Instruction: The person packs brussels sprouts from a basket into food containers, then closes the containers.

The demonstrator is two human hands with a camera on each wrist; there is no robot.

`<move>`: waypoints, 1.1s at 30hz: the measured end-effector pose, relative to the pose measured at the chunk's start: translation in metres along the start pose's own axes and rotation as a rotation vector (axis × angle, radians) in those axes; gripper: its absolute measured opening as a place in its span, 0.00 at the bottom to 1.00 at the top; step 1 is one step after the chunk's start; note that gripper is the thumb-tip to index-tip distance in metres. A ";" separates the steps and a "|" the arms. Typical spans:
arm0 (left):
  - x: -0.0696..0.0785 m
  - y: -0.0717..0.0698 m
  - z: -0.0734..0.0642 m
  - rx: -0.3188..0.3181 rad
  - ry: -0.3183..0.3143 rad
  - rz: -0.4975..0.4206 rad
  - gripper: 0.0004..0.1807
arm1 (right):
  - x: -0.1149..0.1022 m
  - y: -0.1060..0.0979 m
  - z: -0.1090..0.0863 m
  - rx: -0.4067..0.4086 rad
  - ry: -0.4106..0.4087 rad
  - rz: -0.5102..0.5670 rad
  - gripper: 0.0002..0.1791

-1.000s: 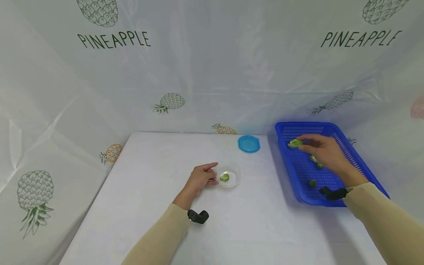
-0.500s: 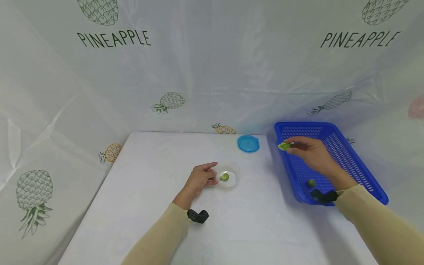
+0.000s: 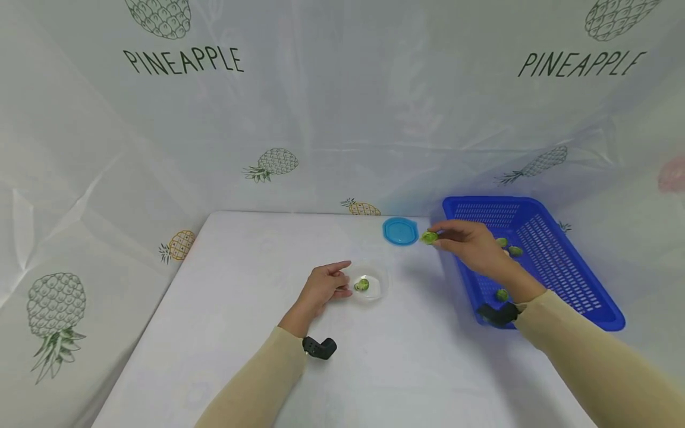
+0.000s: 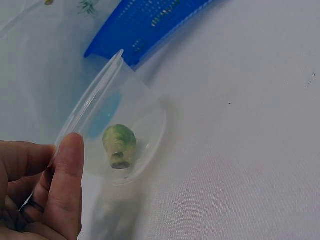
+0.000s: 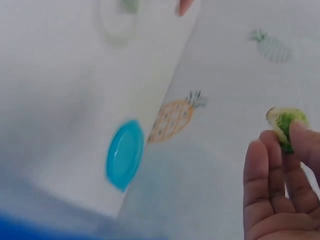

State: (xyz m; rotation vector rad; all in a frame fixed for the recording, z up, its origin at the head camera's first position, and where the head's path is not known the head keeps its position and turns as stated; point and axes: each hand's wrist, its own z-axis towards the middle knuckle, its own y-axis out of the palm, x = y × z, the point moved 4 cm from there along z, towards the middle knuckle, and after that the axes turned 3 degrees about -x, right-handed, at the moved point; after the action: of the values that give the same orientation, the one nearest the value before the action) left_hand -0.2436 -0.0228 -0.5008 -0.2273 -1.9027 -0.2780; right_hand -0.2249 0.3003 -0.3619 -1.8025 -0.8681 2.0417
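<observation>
My left hand pinches the rim of a clear plastic container on the white table. Inside it lies one green Brussels sprout, its cut stem end visible in the left wrist view. Another Brussels sprout is held between the thumb and fingertips of my right hand, raised above the table between the blue lid and the blue basket. The right wrist view shows this sprout with the thumb partly over it.
A light-blue lid lies near the table's back edge, behind the container. On the right stands a blue perforated basket with several Brussels sprouts in it, partly covered by my right arm. A pineapple-print sheet hangs behind.
My right hand has moved left with its sprout, from above the basket to beyond its left rim. The left hand and the container have stayed in place.
</observation>
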 end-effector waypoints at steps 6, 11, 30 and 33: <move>0.000 -0.001 0.000 0.002 0.000 -0.006 0.26 | -0.010 0.021 0.009 0.003 -0.040 0.048 0.17; -0.001 -0.001 0.001 0.007 -0.005 -0.010 0.26 | -0.012 0.042 0.014 0.017 -0.060 0.101 0.17; -0.001 -0.001 0.000 0.002 0.003 -0.013 0.27 | 0.013 0.107 0.019 0.141 -0.043 0.254 0.15; -0.002 0.000 0.000 0.004 0.002 -0.013 0.26 | 0.019 0.115 0.020 0.136 -0.023 0.250 0.14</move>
State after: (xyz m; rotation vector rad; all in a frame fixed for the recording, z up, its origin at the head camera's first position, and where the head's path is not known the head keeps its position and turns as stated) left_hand -0.2432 -0.0231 -0.5026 -0.2119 -1.9033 -0.2834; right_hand -0.2271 0.2171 -0.4454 -1.8956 -0.5153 2.2153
